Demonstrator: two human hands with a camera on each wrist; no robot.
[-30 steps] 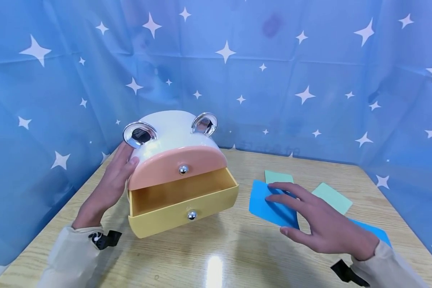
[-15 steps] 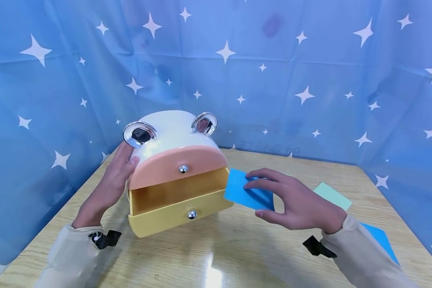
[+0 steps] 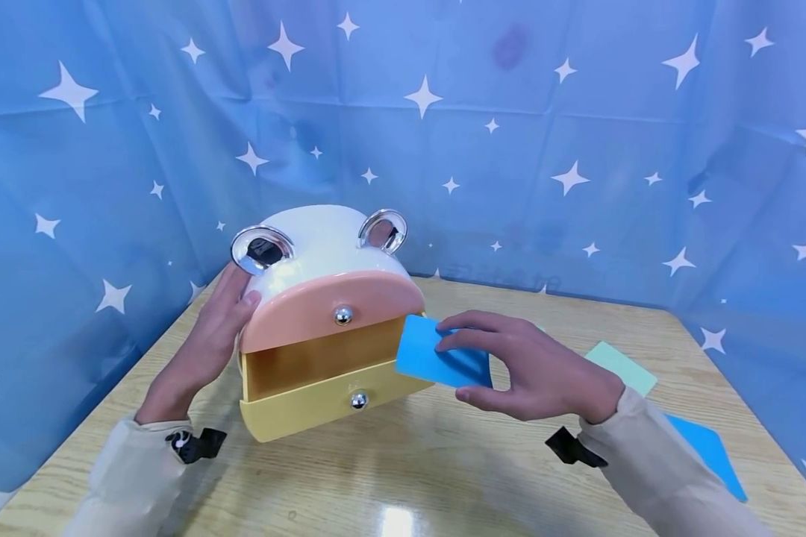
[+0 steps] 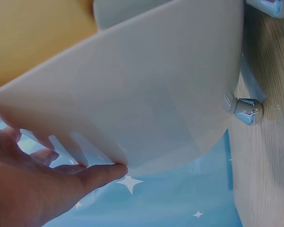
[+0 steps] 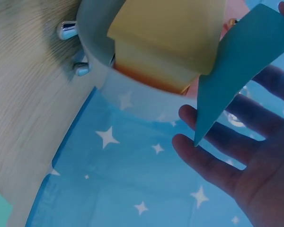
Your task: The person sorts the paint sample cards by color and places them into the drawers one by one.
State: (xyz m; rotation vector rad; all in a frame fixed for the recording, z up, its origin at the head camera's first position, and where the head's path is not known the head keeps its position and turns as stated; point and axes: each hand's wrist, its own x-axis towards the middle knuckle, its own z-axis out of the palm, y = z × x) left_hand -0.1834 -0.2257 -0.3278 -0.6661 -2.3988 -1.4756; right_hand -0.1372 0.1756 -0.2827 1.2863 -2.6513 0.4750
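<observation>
A white box (image 3: pixel 319 235) with two chrome-ringed eyes stands on the left half of the table. Its pink upper drawer (image 3: pixel 309 324) is closed, while the yellow lower drawer (image 3: pixel 295 412) is pulled out. My left hand (image 3: pixel 204 343) rests against the box's left side; in the left wrist view its thumb (image 4: pixel 104 175) touches the white wall. With thumb and fingers, my right hand (image 3: pixel 530 365) pinches a blue card (image 3: pixel 436 358) at the right end of the drawer. In the right wrist view the card (image 5: pixel 241 66) is beside the yellow drawer (image 5: pixel 165 38).
A light green card (image 3: pixel 621 368) lies on the wooden table (image 3: pixel 349 485) at the right. Another blue card (image 3: pixel 708 451) is partly under the right sleeve (image 3: pixel 658 462). A starred blue curtain (image 3: pixel 497 171) surrounds the table's back and sides.
My right hand has carried the blue card leftward, from over the green cards to the drawer's right end. My left hand and the box have stayed put.
</observation>
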